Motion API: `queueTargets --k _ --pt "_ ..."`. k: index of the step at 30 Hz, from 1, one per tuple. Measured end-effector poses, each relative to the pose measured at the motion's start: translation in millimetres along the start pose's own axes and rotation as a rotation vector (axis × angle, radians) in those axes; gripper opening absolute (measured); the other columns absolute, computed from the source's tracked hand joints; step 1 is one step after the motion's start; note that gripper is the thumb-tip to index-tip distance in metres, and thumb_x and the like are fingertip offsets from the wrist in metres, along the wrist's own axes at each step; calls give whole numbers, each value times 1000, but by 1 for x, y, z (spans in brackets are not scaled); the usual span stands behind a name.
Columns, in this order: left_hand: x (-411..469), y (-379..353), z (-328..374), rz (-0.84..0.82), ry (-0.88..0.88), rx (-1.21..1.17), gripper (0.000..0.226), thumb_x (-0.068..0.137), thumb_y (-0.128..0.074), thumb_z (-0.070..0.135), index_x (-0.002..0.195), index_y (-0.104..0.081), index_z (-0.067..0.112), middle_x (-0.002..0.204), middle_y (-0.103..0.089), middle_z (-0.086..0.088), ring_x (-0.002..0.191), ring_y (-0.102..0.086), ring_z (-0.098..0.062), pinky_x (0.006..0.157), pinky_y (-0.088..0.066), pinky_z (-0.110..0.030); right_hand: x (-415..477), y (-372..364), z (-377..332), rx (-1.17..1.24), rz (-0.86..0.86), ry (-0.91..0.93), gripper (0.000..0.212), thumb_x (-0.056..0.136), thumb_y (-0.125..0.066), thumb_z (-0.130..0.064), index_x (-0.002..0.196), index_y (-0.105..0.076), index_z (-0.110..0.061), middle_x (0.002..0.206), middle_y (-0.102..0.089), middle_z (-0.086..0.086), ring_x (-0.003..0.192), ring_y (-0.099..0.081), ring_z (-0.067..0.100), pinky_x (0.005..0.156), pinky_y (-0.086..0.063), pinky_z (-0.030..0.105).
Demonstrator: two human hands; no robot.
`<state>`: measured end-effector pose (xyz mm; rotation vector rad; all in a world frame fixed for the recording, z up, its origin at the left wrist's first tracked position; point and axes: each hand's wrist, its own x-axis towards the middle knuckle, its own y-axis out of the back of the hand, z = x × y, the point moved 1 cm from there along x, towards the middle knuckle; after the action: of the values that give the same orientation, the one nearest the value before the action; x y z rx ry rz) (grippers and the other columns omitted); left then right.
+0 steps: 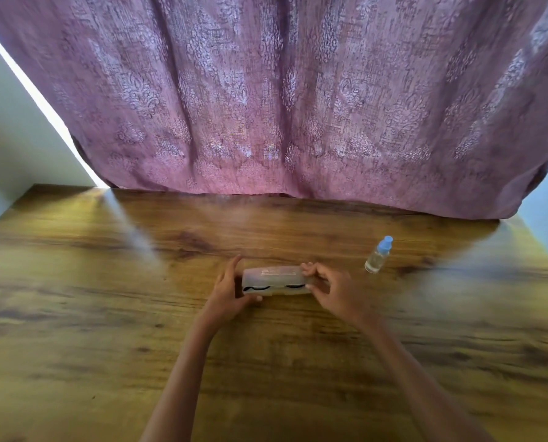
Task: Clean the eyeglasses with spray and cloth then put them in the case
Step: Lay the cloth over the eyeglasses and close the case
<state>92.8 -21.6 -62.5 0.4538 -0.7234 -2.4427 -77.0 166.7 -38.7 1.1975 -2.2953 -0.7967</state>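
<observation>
The left hand (231,288) and right hand (333,290) are each clasping one end of the case (276,280), which is lying on the desk (106,314), seemingly steadying it for opening or closing, while the bottle (378,255) is standing apart to its right.

The bare left forearm (183,362) and right forearm (403,362) reach from the near edge toward the middle, converging slightly. The left hand (231,290) cups the left end of the case (272,275), thumb along its near side, fingers raised at its far side. The right hand (335,290) pinches the right end with curled fingers.
</observation>
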Motion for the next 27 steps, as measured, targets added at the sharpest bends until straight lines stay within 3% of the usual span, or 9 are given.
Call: queueTargets --k 2,4,7,10,14,19,24,27 --pt "-1 0 0 6 -66 34 88 76 -74 35 144 -19 39 130 -50 4 123 -32 -11 103 -31 -40 -1 -4 0 -96 -22 19 44 82 -72 -22 123 -55 -21 132 -56 -7 119 -52 6 96 -40 10" --pt "-3 0 -1 22 -160 86 76 80 -70 35 140 -24 45 130 -46 12 117 -28 0 105 -29 -41 -3 -9 1 -202 -91 44 66 81 -72 -32 139 -41 -30 143 -45 -8 129 -37 5 105 -28 20" --pt "-5 -2 -5 37 -205 177 65 84 -63 39 139 -29 46 139 -42 8 127 -29 -11 108 -31 -41 -1 -17 2 -365 -83 140 76 83 -70 -28 145 -27 -35 150 -36 -2 138 -30 12 110 -24 29" --pt "-5 -6 -7 89 -249 247 72 80 -68 40 141 -30 40 148 -32 10 134 -23 -8 110 -26 -36 0 -20 1 -399 -32 194 71 86 -67 -16 145 -31 -27 148 -41 5 137 -37 19 112 -30 33" --pt "-6 -8 -4 189 -342 321 67 83 -66 26 141 -34 34 146 -39 10 128 -30 3 107 -36 -31 -1 -22 0 -410 -5 244 61 90 -62 -15 145 -35 -19 145 -43 12 135 -40 25 111 -32 35" --pt "-8 -9 -2 260 -369 400 61 84 -65 18 139 -41 28 141 -49 3 127 -45 -18 105 -38 -36 0 -23 -2 -427 -5 258 54 95 -56 -17 144 -34 -15 147 -41 16 136 -38 27 111 -33 37" --pt "-8 -10 -2 246 -386 356 57 85 -63 9 138 -45 20 140 -51 -2 127 -48 -25 107 -38 -39 -2 -24 -5 -416 18 242 50 96 -53 -17 143 -36 -13 146 -41 17 136 -39 28 111 -30 35" --pt "-5 -7 -3 181 -377 320 58 87 -64 19 140 -41 18 142 -46 -2 125 -48 -19 104 -41 -33 -3 -24 -4 -401 27 234 52 95 -55 -17 143 -36 -15 146 -40 16 137 -37 27 112 -26 33"
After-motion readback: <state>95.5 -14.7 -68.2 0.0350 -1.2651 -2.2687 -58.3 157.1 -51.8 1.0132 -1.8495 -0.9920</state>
